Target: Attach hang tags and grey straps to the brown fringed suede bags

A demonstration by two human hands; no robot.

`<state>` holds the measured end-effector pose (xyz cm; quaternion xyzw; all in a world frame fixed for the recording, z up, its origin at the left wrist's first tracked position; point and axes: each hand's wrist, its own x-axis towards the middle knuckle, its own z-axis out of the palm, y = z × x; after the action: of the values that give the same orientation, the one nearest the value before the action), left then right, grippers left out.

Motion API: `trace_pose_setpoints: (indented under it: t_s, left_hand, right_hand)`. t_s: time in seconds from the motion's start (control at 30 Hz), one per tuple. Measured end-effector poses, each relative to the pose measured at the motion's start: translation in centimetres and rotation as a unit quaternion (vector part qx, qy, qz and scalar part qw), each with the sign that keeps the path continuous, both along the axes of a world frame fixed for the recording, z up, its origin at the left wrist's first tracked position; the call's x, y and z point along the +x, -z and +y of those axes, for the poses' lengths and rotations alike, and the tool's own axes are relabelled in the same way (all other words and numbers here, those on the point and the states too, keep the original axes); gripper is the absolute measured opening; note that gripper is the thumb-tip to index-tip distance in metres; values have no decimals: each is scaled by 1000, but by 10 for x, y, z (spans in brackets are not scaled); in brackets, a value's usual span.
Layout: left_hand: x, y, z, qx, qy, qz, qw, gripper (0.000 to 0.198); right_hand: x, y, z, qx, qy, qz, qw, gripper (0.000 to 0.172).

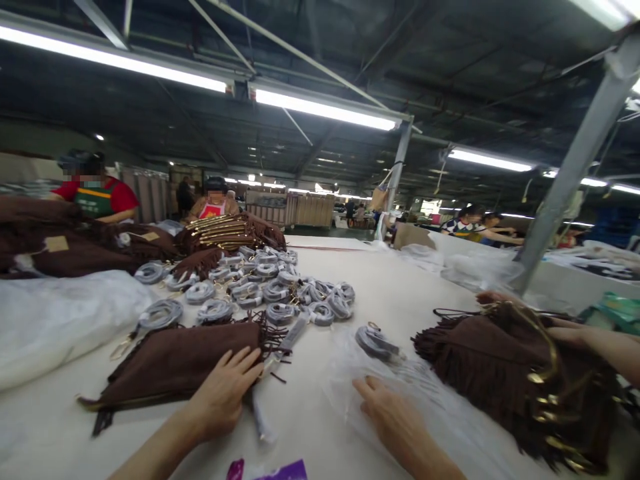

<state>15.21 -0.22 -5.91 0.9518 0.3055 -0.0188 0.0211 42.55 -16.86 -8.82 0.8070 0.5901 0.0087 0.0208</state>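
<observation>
My left hand (223,392) lies flat, fingers spread, on a brown fringed suede bag (175,363) lying on the white table (390,280). My right hand (390,417) rests open, fingers stretched out, on a clear plastic bag (395,380) spread on the table. A rolled grey strap (375,341) sits on that plastic just beyond my right hand. A thin wrapped strap (293,335) lies by the bag's fringe.
Several coiled grey straps (270,287) are heaped mid-table. To the right a co-worker's hands (575,331) hold another brown fringed bag (515,373). More brown bags (75,243) pile at the left, with white plastic (55,317) in front. People work behind; a metal post (575,167) slants at right.
</observation>
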Motion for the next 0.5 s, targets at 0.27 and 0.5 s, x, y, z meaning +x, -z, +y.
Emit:
trace_pose_setpoints:
  t_s: [0.27,0.5]
  left_hand:
    - [16,20,15,-46,-33,-33,998,62]
    - [27,18,10,-50,-54,-21,997,52]
  right_hand:
    - [7,1,-3,64,-80,-57,993,20]
    - [17,-7,-4,239,-84,291,922,17]
